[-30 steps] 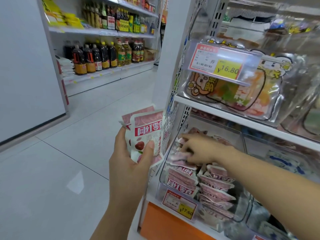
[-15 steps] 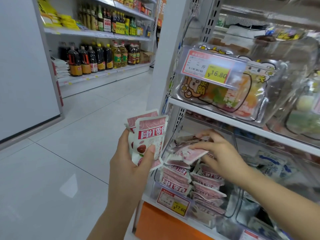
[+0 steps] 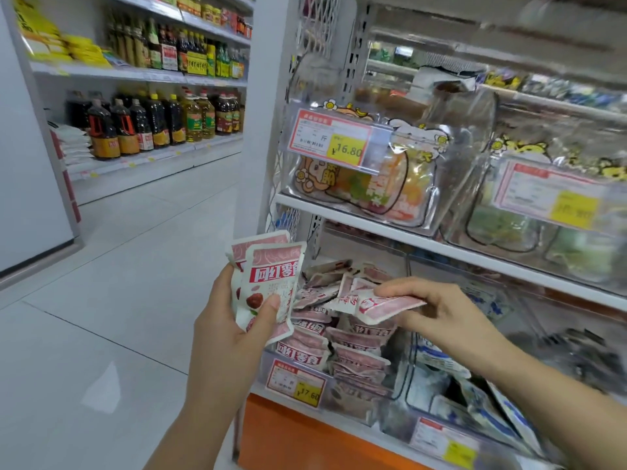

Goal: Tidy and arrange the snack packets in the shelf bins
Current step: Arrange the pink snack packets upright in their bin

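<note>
Now my left hand [image 3: 234, 330] grips upright packets [image 3: 271, 283]; my right hand [image 3: 437, 310] pinches one packet [image 3: 386, 305] flat above the bin [image 3: 268, 368].

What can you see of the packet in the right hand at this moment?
The packet is a small flat pouch, glossy like plastic film, pink with a white crimped edge and a red-and-white label. It looks sealed. It lies roughly level, long side left to right, above the heaped packets in the clear lower bin. The right hand pinches its right end, fingers on top and one beneath. Whether its left end touches the heap is unclear.
</note>
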{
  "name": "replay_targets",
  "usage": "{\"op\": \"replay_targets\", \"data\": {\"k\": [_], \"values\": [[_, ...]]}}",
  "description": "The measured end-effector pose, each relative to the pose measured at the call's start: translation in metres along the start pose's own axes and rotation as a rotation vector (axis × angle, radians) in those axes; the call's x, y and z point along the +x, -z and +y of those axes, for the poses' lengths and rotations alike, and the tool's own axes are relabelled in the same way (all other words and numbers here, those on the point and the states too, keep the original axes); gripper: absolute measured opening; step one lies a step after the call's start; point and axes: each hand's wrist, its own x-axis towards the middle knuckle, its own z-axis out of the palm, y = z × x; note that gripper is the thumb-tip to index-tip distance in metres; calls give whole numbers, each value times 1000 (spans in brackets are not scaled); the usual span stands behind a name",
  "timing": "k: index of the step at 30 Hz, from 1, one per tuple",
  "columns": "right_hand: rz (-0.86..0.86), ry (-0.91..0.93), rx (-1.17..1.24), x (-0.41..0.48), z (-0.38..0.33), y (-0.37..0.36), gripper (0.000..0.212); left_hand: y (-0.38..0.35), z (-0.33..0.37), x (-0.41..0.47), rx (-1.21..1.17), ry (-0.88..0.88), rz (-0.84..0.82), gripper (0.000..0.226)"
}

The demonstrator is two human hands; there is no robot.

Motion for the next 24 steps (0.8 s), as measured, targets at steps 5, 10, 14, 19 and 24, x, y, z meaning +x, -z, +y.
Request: {"op": "replay_targets", "data": {"k": [5,10,14,19,24], "values": [[90,-22,-53,20,-3,-16,21,-2,-2,2,-5,13,3,47],[97,-17,-293,53,3,-35,28,-1,-6,5,-9,27,7,46],[81,-7,-319,72,-2,-47,57,0,-9,9,17,16,1,48],[-64,15,-284,93,-4,-66,55,0,-12,13,30,12,-8,44],[79,27,-303,101,-4,-60,40,0,-15,17,25,12,-24,46]]}}
